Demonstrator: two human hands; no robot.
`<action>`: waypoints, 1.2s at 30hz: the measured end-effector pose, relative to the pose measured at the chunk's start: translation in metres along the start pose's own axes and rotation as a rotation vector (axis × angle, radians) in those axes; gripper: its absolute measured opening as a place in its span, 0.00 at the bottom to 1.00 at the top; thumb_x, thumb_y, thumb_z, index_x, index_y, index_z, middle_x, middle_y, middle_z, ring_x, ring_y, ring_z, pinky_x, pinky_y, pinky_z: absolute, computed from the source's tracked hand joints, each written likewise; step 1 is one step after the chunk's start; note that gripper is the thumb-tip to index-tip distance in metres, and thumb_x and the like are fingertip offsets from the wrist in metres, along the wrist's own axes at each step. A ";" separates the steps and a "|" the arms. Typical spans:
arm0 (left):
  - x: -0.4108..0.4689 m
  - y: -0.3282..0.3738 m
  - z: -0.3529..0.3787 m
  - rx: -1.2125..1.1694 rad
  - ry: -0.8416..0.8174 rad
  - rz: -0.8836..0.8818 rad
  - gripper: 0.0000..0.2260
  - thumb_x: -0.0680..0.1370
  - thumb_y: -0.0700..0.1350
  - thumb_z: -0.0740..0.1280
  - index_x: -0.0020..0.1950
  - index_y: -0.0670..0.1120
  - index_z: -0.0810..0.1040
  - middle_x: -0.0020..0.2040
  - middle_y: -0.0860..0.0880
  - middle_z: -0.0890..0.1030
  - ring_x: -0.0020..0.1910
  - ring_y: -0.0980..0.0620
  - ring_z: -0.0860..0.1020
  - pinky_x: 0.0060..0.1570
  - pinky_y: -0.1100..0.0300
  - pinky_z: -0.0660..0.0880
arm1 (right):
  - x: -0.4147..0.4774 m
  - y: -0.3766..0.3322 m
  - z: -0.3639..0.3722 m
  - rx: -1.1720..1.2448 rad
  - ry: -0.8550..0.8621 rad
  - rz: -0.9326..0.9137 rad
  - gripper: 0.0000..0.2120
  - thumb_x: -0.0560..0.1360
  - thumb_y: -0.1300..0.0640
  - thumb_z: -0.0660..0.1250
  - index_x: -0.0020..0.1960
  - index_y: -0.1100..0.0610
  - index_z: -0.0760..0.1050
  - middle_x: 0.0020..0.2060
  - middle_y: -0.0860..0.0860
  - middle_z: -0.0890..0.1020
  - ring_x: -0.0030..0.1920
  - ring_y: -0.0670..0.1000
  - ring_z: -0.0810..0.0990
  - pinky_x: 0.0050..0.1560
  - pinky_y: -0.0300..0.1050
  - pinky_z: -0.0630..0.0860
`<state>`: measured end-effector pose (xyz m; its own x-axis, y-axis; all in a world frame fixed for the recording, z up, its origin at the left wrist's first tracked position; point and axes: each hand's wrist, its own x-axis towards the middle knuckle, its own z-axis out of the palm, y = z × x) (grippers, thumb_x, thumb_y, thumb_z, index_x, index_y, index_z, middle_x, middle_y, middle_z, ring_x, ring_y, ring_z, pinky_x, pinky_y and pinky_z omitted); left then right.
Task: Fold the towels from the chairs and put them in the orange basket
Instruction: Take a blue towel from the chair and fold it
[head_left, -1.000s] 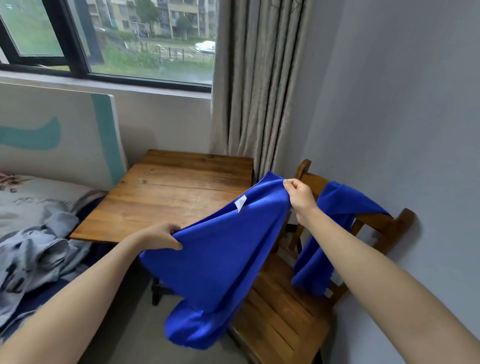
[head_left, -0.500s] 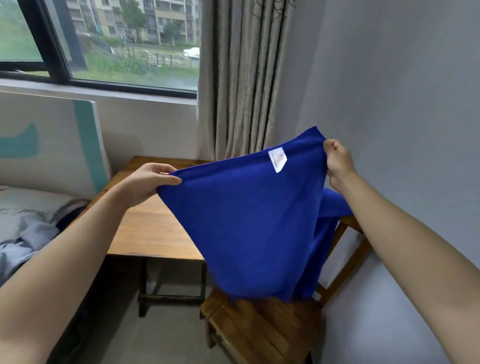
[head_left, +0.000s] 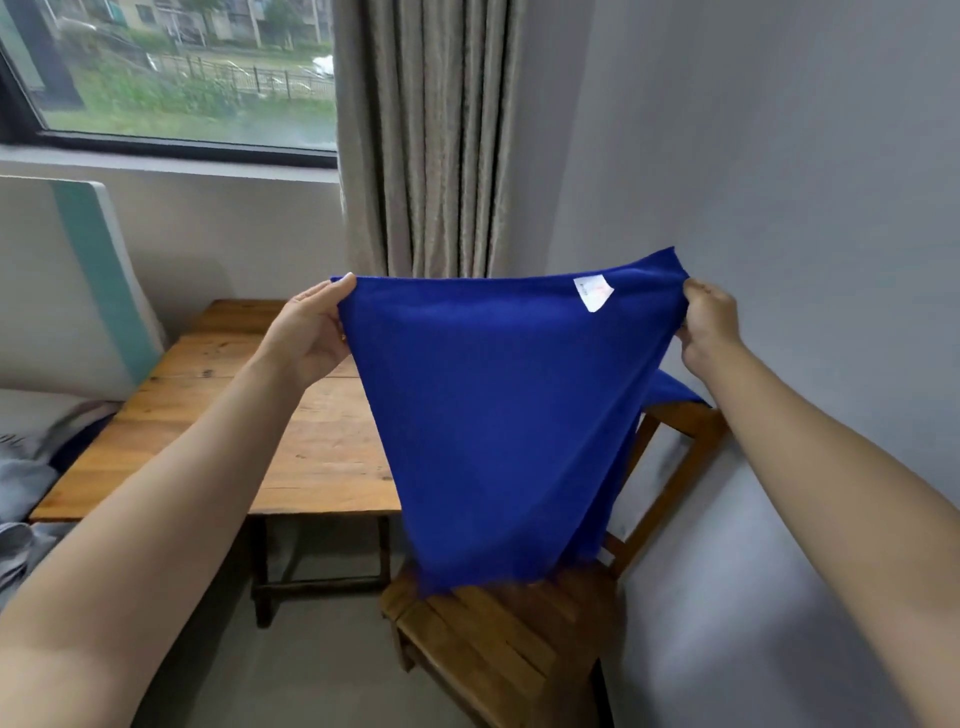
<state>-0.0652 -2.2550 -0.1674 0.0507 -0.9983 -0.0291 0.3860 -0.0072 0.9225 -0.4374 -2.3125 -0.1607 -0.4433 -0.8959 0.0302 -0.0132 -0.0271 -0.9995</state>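
A blue towel (head_left: 498, 415) with a small white label hangs spread out in the air in front of me. My left hand (head_left: 311, 332) pinches its upper left corner and my right hand (head_left: 709, 322) grips its upper right corner. The towel's lower edge hangs just above the seat of a wooden chair (head_left: 509, 639). A second blue towel (head_left: 670, 389) lies over the chair's backrest, mostly hidden behind the held one. No orange basket is in view.
A wooden table (head_left: 311, 441) stands behind the towel, under a window with a beige curtain (head_left: 431, 135). A grey wall (head_left: 779, 182) runs close along the right. A bed with crumpled bedding (head_left: 21, 483) lies at the left.
Both hands have lifted the towel up off the chair and pulled its top edge wide and taut. It now hangs flat where it was bunched before.
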 end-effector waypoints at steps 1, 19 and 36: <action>-0.003 0.000 0.003 0.002 -0.008 0.004 0.08 0.78 0.45 0.64 0.38 0.50 0.77 0.35 0.52 0.78 0.38 0.55 0.76 0.44 0.59 0.72 | -0.001 0.001 -0.004 -0.003 -0.003 -0.006 0.11 0.78 0.59 0.56 0.37 0.54 0.68 0.36 0.50 0.71 0.40 0.48 0.69 0.44 0.44 0.68; -0.208 -0.110 0.010 0.018 0.150 -0.168 0.14 0.78 0.42 0.62 0.35 0.48 0.81 0.33 0.50 0.82 0.32 0.56 0.81 0.31 0.67 0.75 | -0.157 0.096 -0.131 -0.260 -0.056 0.178 0.09 0.79 0.60 0.53 0.51 0.61 0.70 0.48 0.55 0.72 0.50 0.53 0.70 0.49 0.44 0.67; -0.241 -0.288 -0.031 0.213 0.390 -0.653 0.04 0.78 0.44 0.65 0.49 0.44 0.78 0.46 0.44 0.80 0.46 0.46 0.78 0.45 0.55 0.74 | -0.210 0.278 -0.174 -0.397 -0.115 0.674 0.10 0.76 0.56 0.62 0.42 0.62 0.73 0.40 0.57 0.75 0.42 0.56 0.72 0.39 0.44 0.68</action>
<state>-0.1598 -2.0100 -0.4385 0.2090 -0.6964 -0.6866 0.2662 -0.6350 0.7252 -0.5039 -2.0542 -0.4448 -0.3744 -0.7034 -0.6042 -0.1033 0.6792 -0.7267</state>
